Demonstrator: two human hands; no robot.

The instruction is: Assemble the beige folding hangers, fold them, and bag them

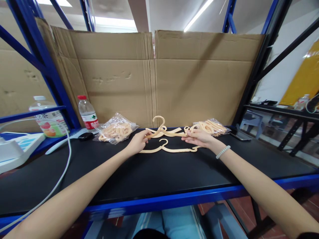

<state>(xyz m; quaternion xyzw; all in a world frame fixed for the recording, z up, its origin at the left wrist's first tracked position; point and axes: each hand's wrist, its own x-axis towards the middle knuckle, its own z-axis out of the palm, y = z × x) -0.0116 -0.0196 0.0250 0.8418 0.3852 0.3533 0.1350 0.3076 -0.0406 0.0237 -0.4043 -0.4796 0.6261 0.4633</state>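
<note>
A cream clothes hanger is held between my two hands, its hook upward. My left hand is closed on the hanger's left end, and my right hand grips the right end with thumb and fingers. Just behind it, partly covered, more cream hanger pieces lie on the black tabletop. Nearer to me a second cream hanger lies flat, its ends partly hidden by my hands. Clear plastic bags of cream hanger parts rest on either side, a left bag and a right bag.
Cardboard panels stand along the back. At left are a red-capped bottle, a larger bottle, a white power strip and a white cable. A phone lies at right. Blue metal edging runs along the front.
</note>
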